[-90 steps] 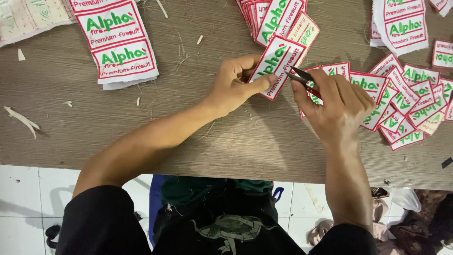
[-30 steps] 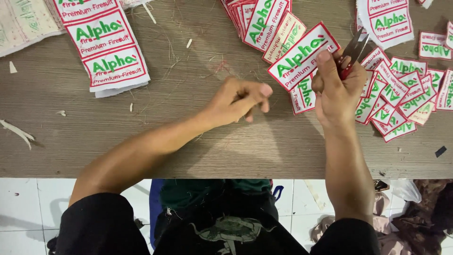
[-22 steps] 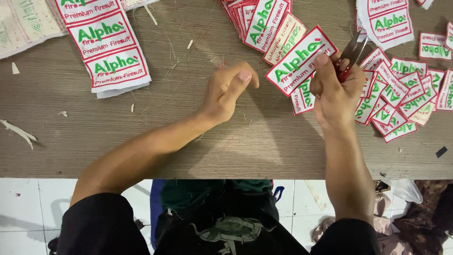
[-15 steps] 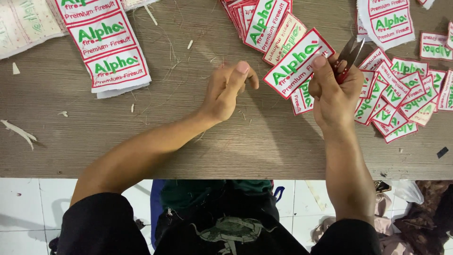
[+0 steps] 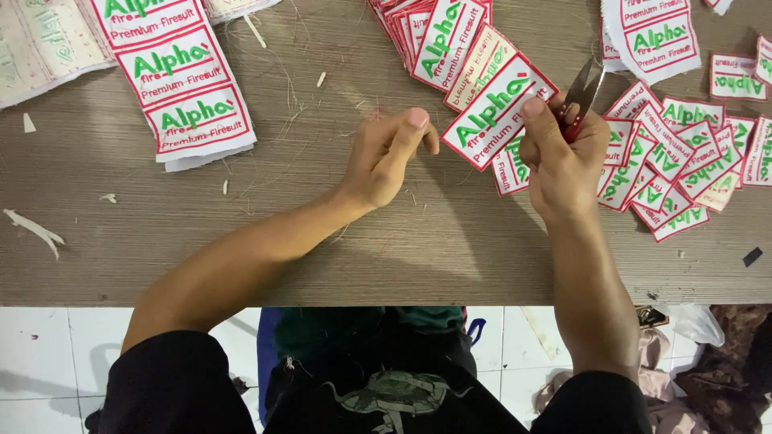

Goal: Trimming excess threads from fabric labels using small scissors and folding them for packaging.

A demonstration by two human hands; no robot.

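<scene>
Uncut strip of white patches [image 5: 183, 88], tabletop [image 5: 322, 241] at ten o'clock. My left hand [image 5: 386, 153]: fingers loosely curled, empty, hovering. Cut patch [image 5: 497, 111] at one o'clock, pinched under my right hand's [image 5: 563, 157] thumb beside the snips [image 5: 581, 95]; best kept taut while trimming stray threads.

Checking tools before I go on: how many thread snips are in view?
1. The thread snips are in the right hand, blades up, beside the patch held by that hand. More could lie hidden under the patch piles.
</scene>
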